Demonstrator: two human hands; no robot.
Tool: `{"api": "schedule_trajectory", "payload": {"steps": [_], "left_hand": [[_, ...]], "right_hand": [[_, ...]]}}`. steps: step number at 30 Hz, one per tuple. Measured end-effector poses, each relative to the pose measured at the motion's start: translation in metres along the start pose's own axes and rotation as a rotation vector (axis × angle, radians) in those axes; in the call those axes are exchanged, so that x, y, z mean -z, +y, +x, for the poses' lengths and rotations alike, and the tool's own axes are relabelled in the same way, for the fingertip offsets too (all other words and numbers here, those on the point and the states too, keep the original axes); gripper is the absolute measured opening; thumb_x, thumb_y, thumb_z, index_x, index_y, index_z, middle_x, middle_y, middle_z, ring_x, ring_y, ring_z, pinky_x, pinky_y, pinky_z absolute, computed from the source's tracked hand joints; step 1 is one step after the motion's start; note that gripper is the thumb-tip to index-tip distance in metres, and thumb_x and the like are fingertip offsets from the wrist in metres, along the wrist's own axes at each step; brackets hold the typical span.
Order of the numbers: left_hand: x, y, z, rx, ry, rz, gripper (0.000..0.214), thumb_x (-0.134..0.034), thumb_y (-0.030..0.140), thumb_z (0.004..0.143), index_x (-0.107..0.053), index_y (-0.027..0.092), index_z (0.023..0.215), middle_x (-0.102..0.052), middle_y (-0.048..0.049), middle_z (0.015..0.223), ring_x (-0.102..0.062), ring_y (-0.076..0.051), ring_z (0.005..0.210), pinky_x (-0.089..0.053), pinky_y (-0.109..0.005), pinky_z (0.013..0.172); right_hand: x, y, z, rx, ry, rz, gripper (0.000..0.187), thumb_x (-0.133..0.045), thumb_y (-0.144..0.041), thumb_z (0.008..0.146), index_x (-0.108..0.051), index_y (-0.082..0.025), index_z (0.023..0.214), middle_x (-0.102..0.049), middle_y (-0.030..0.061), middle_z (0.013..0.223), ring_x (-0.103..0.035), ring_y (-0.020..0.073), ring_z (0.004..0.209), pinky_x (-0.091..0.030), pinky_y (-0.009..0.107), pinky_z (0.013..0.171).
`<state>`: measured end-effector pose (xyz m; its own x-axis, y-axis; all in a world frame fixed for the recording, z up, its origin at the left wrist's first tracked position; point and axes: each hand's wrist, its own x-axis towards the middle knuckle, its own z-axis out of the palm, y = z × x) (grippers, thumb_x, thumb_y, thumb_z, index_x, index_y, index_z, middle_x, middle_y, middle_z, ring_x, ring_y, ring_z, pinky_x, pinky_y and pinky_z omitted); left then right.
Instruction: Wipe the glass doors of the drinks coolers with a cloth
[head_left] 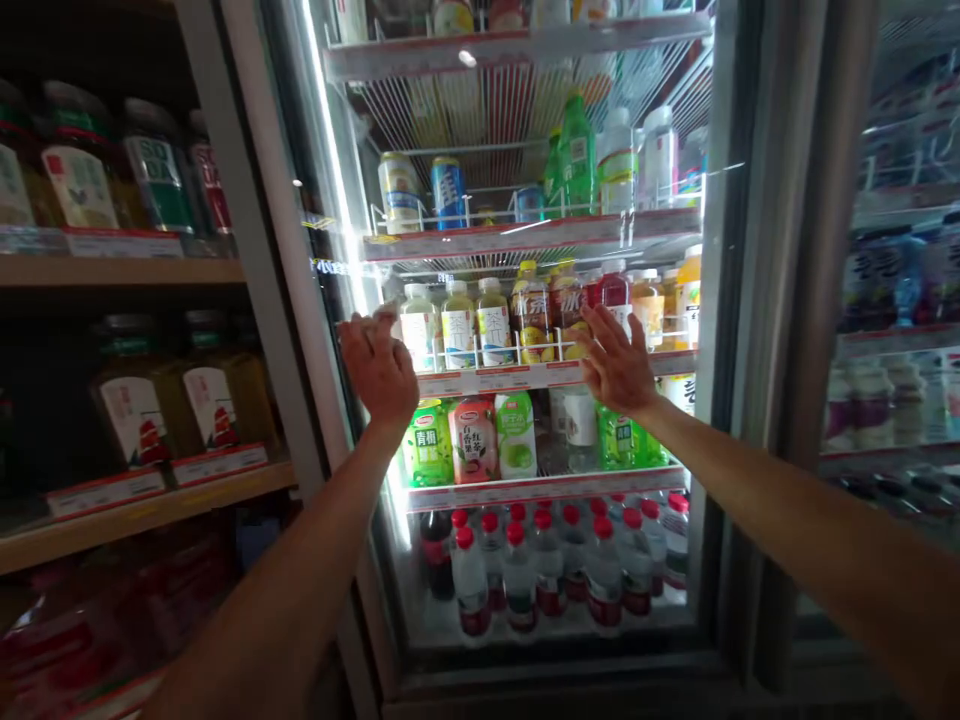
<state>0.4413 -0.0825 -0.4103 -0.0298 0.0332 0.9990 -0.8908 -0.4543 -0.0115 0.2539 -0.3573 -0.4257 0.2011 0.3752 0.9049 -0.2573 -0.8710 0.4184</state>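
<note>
My left hand (pixel 380 368) is raised at the left side of a lit glass-door drinks fridge (pixel 465 665). Its fingers are apart and slightly bent, with a faint reflection at their tips. My right hand (pixel 619 365) spreads its fingers in front of the middle shelf. Both hands are at or very near the glass door; whether they touch it I cannot tell. Behind the glass, between the hands, stand white-labelled tea bottles (pixel 459 325) and yellow-capped iced tea bottles (pixel 532 312). Neither hand shows anything held.
Below are a green carton (pixel 515 435), a red carton (pixel 474 440) and several red-capped water bottles (pixel 520 580). Cans (pixel 448 190) and a green bottle (pixel 577 155) stand higher. Wooden shelves (pixel 127 268) with large bottles adjoin at left. Another fridge (pixel 892 340) is at right, past a metal frame (pixel 806 330).
</note>
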Motion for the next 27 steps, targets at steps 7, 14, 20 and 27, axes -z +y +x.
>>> {"api": "schedule_trajectory", "payload": {"steps": [7, 14, 20, 27], "left_hand": [[-0.024, 0.067, -0.064, -0.812, -0.312, -0.052, 0.036, -0.048, 0.015, 0.085, -0.053, 0.024, 0.12, -0.047, -0.0073, 0.136, -0.022, -0.024, 0.139, -0.034, -0.043, 0.108], [0.007, 0.004, 0.001, -0.152, 0.004, 0.129, 0.038, -0.04, 0.02, 0.09, -0.048, 0.02, 0.127, -0.039, -0.013, 0.14, -0.026, -0.025, 0.137, -0.025, -0.049, 0.111], [-0.006, 0.038, -0.049, -0.52, -0.178, 0.058, 0.035, -0.047, 0.018, 0.085, -0.053, 0.023, 0.12, -0.039, -0.0094, 0.141, -0.017, -0.026, 0.14, -0.029, -0.047, 0.11], [0.011, 0.008, -0.048, -0.492, -0.216, 0.024, 0.044, -0.05, 0.021, 0.085, -0.046, 0.027, 0.128, -0.039, -0.0091, 0.143, -0.024, -0.026, 0.138, -0.028, -0.048, 0.111]], "right_hand": [[0.0, 0.002, -0.003, -0.013, -0.029, 0.029, 0.057, -0.038, -0.024, 0.086, -0.027, -0.032, 0.142, -0.026, 0.001, 0.151, -0.024, 0.0209, 0.139, -0.016, 0.05, 0.113], [0.0, 0.002, -0.004, -0.039, -0.037, 0.029, 0.056, -0.038, -0.026, 0.087, -0.028, -0.031, 0.142, -0.029, 0.0011, 0.15, -0.023, 0.0215, 0.139, -0.014, 0.05, 0.113], [-0.001, 0.002, -0.004, -0.017, -0.018, 0.031, 0.056, -0.037, -0.025, 0.087, -0.027, -0.03, 0.142, -0.029, 0.0021, 0.15, -0.025, 0.0205, 0.138, -0.013, 0.049, 0.114], [0.001, 0.001, -0.003, -0.047, -0.056, 0.021, 0.055, -0.036, -0.026, 0.087, -0.028, -0.031, 0.141, -0.032, 0.0014, 0.148, -0.025, 0.0209, 0.138, -0.014, 0.05, 0.113]]}}
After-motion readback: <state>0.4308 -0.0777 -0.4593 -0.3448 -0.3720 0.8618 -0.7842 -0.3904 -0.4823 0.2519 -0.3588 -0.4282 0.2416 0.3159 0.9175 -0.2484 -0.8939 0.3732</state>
